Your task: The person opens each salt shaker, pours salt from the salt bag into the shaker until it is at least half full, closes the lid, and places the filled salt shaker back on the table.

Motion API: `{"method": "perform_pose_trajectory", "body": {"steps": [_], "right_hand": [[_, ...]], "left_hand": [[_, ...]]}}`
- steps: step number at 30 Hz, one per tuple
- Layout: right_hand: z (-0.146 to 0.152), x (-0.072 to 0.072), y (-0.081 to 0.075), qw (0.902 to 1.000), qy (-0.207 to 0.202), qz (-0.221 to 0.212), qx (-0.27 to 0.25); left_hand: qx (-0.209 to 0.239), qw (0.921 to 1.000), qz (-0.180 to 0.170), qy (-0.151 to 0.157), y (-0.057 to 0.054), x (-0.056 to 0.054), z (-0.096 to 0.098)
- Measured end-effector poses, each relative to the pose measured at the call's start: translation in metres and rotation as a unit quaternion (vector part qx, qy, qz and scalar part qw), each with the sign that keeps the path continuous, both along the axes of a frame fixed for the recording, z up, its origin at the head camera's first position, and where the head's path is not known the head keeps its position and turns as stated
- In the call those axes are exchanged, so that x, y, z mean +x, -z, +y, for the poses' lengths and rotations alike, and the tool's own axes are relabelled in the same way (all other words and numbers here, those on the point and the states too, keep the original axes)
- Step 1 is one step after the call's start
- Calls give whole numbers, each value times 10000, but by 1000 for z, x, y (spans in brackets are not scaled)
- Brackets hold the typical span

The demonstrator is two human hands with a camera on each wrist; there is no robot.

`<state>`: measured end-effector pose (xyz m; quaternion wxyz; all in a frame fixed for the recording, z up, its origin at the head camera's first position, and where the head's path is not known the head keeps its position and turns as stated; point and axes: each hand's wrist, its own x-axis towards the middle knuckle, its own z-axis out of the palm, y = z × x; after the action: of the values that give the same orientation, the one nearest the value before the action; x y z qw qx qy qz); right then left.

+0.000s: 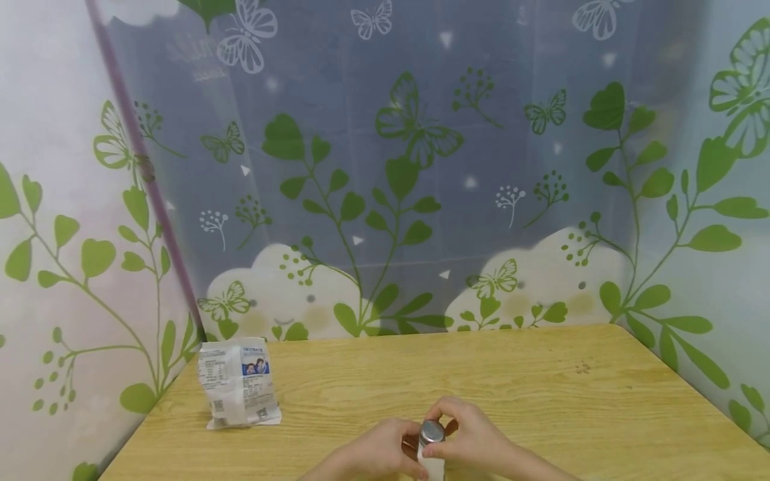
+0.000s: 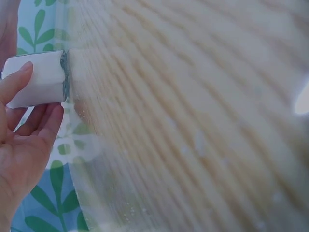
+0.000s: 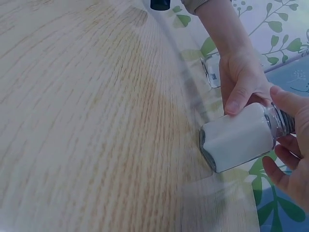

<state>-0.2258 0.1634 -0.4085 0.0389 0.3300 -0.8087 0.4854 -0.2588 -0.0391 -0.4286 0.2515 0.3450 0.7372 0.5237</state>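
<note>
A small square-sided glass shaker (image 1: 430,469) stands upright at the table's near edge, filled with white powder. It has a silver metal cap (image 1: 432,431). My left hand (image 1: 385,446) holds the body of the shaker, its thumb across one side and its fingers behind. With thumb and fingers my right hand (image 1: 475,434) grips the cap from the right. In the left wrist view the glass body (image 2: 43,79) sits between left thumb and fingers, base at the tabletop. The right wrist view shows the right fingers (image 3: 288,102) around the neck and cap end.
A white printed packet (image 1: 240,384) stands at the left of the wood-grain table (image 1: 511,374). Small specks (image 1: 582,367) lie at the table's back right. Behind the table hangs a curtain (image 1: 337,200) with leaves and butterflies.
</note>
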Motion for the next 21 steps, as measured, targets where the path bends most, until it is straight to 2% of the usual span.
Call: {"method": "perform_pose_trajectory", "body": {"steps": [7, 13, 21], "right_hand": [[2, 1, 1, 9999, -71, -90, -63], [2, 1, -2, 9997, -101, -203, -28], [0, 1, -10, 9992, 32, -186, 365]], "left_hand": [[4, 10000, 55, -52, 0, 0, 2], [-49, 9997, 241, -13, 0, -1, 2], [-19, 9998, 210, 39, 1, -2, 2]]}}
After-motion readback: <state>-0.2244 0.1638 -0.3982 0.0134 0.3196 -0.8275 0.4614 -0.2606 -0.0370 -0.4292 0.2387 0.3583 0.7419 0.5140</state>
